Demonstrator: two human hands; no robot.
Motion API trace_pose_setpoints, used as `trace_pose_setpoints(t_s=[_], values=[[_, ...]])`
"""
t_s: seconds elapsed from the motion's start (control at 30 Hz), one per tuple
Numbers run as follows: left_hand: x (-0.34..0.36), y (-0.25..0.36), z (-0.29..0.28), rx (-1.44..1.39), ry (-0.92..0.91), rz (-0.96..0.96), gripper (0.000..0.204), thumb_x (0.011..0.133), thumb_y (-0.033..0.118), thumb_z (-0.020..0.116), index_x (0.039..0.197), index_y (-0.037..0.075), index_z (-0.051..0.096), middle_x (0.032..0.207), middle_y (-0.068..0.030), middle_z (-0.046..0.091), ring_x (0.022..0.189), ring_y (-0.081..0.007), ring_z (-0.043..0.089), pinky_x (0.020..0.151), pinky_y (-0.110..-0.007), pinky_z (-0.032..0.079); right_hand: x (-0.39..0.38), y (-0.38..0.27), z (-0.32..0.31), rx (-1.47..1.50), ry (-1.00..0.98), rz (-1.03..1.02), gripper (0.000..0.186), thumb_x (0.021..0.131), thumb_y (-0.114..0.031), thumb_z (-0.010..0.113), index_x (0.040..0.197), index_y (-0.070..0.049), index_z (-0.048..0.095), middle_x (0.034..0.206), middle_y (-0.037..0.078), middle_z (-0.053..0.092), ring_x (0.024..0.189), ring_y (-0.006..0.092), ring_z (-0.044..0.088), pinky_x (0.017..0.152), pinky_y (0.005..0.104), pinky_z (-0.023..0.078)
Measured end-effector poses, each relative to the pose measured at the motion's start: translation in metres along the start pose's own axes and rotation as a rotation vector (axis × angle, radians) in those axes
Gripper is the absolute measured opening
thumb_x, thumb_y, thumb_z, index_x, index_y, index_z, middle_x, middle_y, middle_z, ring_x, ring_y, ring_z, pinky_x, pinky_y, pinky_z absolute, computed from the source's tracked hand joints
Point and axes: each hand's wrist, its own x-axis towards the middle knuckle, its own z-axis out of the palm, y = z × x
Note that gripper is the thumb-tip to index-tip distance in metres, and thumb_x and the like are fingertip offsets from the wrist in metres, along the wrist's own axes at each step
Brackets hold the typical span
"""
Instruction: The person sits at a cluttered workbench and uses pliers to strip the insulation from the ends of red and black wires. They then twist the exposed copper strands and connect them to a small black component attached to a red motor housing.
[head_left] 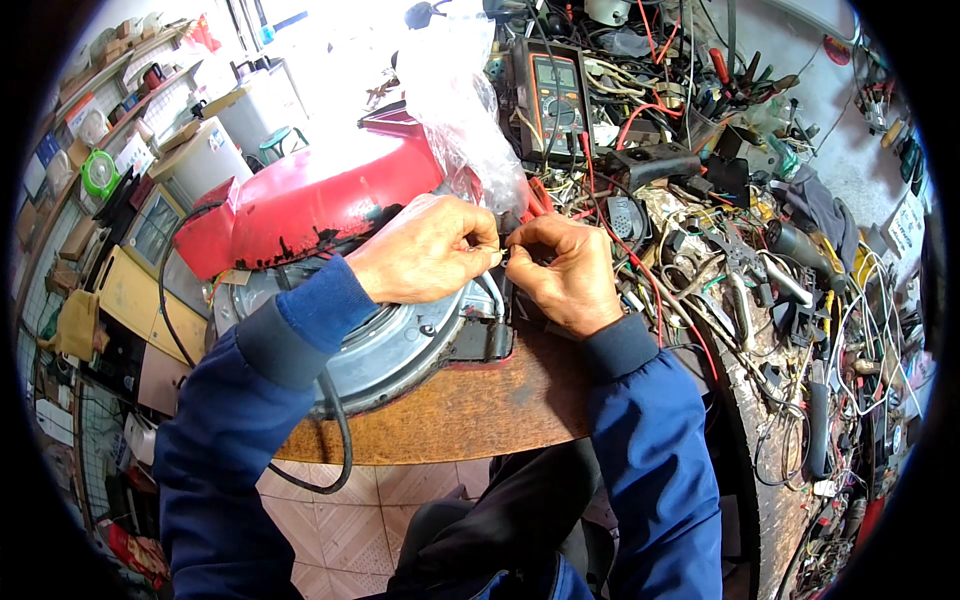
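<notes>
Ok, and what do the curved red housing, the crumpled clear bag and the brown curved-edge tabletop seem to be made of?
Curved red housing: glossy plastic or painted metal; its smooth sheen fits both.
Crumpled clear bag: thin, shiny plastic, judging by its see-through wrinkles.
Brown curved-edge tabletop: probably wood or laminate, worn, going by its mottled surface.

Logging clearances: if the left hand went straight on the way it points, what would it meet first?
Most likely the right hand, whose fingers face it almost tip to tip; depth and any tiny part between are unclear.
</notes>
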Motion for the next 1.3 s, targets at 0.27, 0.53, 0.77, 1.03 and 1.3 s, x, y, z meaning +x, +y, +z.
trace_pose_setpoints(t_s=[0.27,0.53,0.77,1.03,1.3], values=[[-0.004,-0.002,-0.004,-0.038,-0.027,0.041,0.016,0.096,0.012,0.069,0.092,-0.003,0.068,0.072,-0.0039,0.063,0.069,-0.0093,0.057,0.062,-0.031,0.048,0.013,0.027,-0.028,0.446,0.115,0.43,0.01,0.085,-0.002,0.068,0.086,0.006,0.075,0.075,0.008,0.074,0.064,0.014,0.069,0.057,0.0276,0.052],[-0.001,-0.003,-0.003,-0.111,-0.054,-0.044,0.018,0.102,0.014,0.065,0.098,-0.003,0.068,0.077,-0.0019,0.062,0.07,-0.0079,0.057,0.062,-0.029,0.048,0.006,0.003,-0.021,0.609,-0.293,0.477,0.016,0.089,-0.002,0.075,0.102,0.007,0.075,0.089,0.007,0.075,0.08,0.0113,0.067,0.071,0.0268,0.055],[0.0,-0.003,0.001,-0.151,-0.029,-0.062,0.015,0.099,0.011,0.068,0.098,-0.004,0.07,0.078,-0.0004,0.062,0.07,-0.0064,0.054,0.061,-0.028,0.046,0.006,0.005,-0.016,0.682,-0.208,0.478,0.013,0.09,-0.004,0.074,0.098,0.006,0.075,0.082,0.004,0.072,0.07,0.009,0.062,0.064,0.026,0.052],[0.0,-0.002,0.001,-0.106,-0.013,-0.018,0.013,0.097,0.01,0.069,0.1,-0.003,0.071,0.076,-0.0005,0.063,0.069,-0.0062,0.054,0.061,-0.028,0.046,0.006,0.005,-0.013,0.593,-0.191,0.399,0.012,0.087,-0.002,0.066,0.091,0.005,0.075,0.077,0.004,0.071,0.069,0.0089,0.062,0.063,0.0251,0.05],[-0.001,-0.003,0.001,-0.117,-0.015,-0.009,0.013,0.099,0.011,0.068,0.101,-0.002,0.07,0.075,-0.0003,0.062,0.067,-0.0064,0.055,0.06,-0.027,0.047,0.005,0.007,-0.012,0.602,-0.18,0.369,0.011,0.09,-0.003,0.068,0.094,0.005,0.074,0.081,0.004,0.072,0.07,0.0092,0.064,0.065,0.0257,0.051]])
